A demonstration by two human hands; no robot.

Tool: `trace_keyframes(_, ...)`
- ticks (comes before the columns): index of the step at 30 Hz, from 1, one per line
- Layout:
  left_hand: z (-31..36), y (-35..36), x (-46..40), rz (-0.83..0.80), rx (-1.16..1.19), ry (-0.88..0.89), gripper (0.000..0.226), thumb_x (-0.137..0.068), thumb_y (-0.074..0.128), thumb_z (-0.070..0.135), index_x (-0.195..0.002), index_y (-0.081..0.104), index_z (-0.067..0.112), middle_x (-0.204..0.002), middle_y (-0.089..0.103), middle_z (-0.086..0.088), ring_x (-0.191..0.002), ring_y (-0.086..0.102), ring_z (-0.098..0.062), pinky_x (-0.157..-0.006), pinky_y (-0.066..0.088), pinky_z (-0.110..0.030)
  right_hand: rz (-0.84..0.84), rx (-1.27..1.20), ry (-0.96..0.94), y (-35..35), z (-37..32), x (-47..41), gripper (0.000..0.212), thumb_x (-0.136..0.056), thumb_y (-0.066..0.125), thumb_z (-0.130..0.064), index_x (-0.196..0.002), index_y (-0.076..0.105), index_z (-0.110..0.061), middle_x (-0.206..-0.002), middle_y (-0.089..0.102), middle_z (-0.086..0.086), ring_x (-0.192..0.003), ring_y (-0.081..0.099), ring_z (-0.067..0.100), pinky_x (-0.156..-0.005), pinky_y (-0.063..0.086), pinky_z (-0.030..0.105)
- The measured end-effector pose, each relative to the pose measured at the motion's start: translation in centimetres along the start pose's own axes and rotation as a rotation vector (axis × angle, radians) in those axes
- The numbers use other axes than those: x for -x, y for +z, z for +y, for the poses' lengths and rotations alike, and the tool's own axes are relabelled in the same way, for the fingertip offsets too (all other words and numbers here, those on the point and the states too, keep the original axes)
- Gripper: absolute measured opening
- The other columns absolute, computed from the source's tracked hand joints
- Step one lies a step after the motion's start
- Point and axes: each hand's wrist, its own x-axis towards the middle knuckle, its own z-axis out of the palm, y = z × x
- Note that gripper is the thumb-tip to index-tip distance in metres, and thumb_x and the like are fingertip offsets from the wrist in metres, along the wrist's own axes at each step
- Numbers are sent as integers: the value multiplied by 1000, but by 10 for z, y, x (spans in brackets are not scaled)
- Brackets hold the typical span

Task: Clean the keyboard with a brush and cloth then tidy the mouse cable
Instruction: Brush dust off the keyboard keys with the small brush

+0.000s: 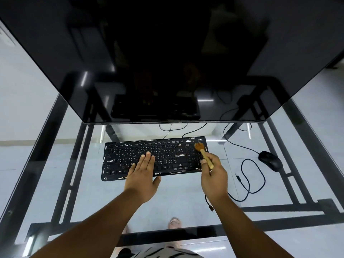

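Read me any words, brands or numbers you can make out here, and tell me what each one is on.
"acer": logo at the far right corner of the keyboard, seen upside down from here.
Key legends on the keyboard: too small and blurred to read reliably.
Mark on the monitor's lower bezel: too small to read.
Mouse, brush: no text visible.

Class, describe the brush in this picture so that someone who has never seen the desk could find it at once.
Start at the black keyboard lying on the glass desk below the dark monitor. At its far right corner, the right hand grips the brush, bristles on the keys. Its pale wooden handle and tan bristles stand out among black gear.
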Motion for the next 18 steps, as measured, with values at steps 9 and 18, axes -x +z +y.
trace_keyframes(9, 5, 3, 0, 13, -36, -24, 73, -99, 28, 52, -154, -5, 18, -160, -18, 3, -149, -12, -15, -121, 2, -39, -34, -39, -29, -6, 6, 5, 21, -98, 53, -25, -118, 58, -32, -80, 68, -12, -55, 53, 6, -55, 43, 22)
trace_keyframes(18, 11, 8, 1, 30, -13, -64, 74, -98, 28, 52, -155, -5, 17, -159, -20, 3, -148, -13, -16, -121, 1, -40, -90, 31, -90, -13, 17, 10, 20, -98, 52, -29, -117, 59, -31, -62, 58, -13, -48, 48, 8, -50, 37, 23)
